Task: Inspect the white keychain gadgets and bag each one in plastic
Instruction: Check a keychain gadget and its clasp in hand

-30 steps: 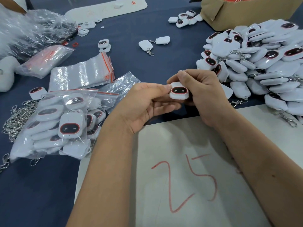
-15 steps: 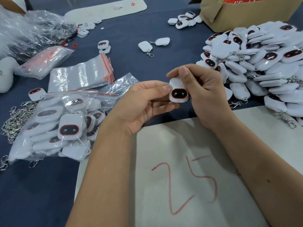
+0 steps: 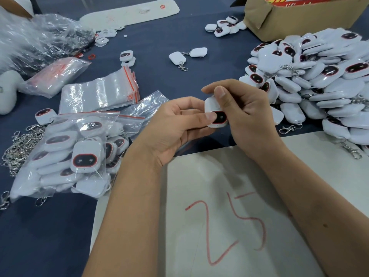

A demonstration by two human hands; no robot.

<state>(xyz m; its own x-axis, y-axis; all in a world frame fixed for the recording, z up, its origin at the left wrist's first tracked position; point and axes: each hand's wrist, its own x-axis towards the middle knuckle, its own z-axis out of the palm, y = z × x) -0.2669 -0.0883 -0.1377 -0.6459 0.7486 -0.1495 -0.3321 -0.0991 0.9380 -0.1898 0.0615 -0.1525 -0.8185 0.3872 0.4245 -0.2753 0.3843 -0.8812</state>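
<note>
Gadget under inspection sits between both hands, held above the dark blue table just beyond the far edge of a white board marked "25" in red. It is a small white rounded-square shell with a black, red-rimmed face, tilted towards the camera. The right hand wraps it from the right, thumb curled over the top edge, fingers behind. The left hand pinches the lower left corner, thumb tip on the front, remaining fingers loosely curled.

Judged from its look, the piece is light, rigid and glossy, so likely slippery; the edges are the sound place to hold, keeping prints off the dark face. No chain is visible on it.

To the right, a large pile of loose gadgets awaits, some with clips. To the left near, a clear bag of finished pieces lies beside a heap of metal chains. Farther left, a stack of empty zip bags with red seals is within reach. A cardboard box stands at far right.

The bagging of this piece is not yet begun.
</note>
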